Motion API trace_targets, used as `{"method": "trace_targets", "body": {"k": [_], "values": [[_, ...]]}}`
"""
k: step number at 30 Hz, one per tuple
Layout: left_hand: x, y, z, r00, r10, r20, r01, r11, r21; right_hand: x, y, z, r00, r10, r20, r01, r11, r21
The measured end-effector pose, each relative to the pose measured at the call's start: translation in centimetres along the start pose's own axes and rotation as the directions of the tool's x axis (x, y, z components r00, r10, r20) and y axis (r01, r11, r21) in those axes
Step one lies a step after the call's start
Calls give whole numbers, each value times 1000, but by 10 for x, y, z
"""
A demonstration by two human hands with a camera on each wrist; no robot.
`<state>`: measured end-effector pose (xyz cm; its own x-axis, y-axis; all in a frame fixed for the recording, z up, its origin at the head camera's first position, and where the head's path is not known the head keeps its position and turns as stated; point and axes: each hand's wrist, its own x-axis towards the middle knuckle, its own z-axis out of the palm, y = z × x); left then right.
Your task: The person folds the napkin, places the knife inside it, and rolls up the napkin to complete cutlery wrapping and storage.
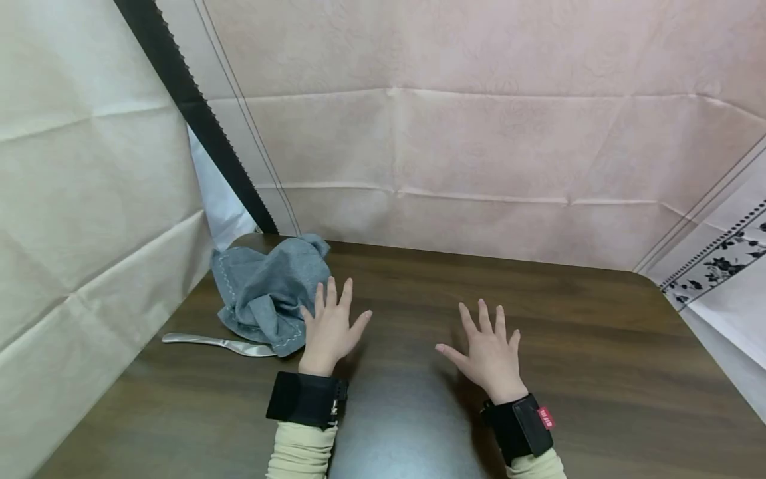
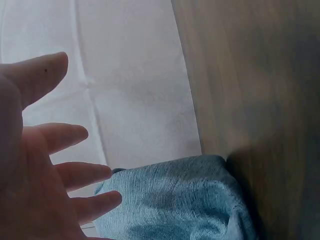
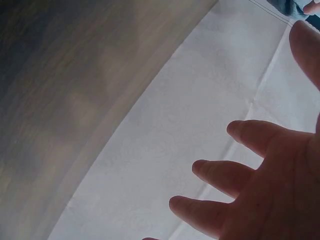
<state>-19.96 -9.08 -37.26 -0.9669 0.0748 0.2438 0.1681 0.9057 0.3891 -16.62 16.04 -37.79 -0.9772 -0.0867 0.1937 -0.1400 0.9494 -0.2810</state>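
My left hand (image 1: 328,330) hovers with spread fingers beside a crumpled blue-grey cloth (image 1: 272,289) and holds nothing. In the left wrist view that cloth (image 2: 175,200) lies past the fingertips; from the head view I cannot tell whether they touch it. A silver metal utensil (image 1: 218,343) sticks out from under the cloth toward the left, its other end hidden, so its kind does not show. Over the middle right of the table, my right hand (image 1: 487,352) is spread too, with nothing in it and its shadow falling on the wood.
The dark brown wooden table (image 1: 407,293) has rounded far corners. Pale creased sheeting (image 1: 479,146) hangs behind it, and more sheeting (image 1: 90,233) stands along the left edge. A black strip (image 1: 203,120) slants down to the back left corner. Floral-patterned material (image 1: 724,259) lies beyond the right corner.
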Motion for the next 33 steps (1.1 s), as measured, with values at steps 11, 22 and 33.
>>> {"method": "trace_targets", "body": {"k": [11,22,33], "values": [[3,-13,-17,983,38,-177,-34,999,23,0,-1,1,1000,-12,11,11,1000,8],[34,-70,-50,891,76,-449,-47,996,75,-2,-1,-2,1000,-11,15,10,1000,15],[62,-99,-57,996,-84,21,82,995,60,-1,-2,-6,1000,-5,19,5,1000,22]]}}
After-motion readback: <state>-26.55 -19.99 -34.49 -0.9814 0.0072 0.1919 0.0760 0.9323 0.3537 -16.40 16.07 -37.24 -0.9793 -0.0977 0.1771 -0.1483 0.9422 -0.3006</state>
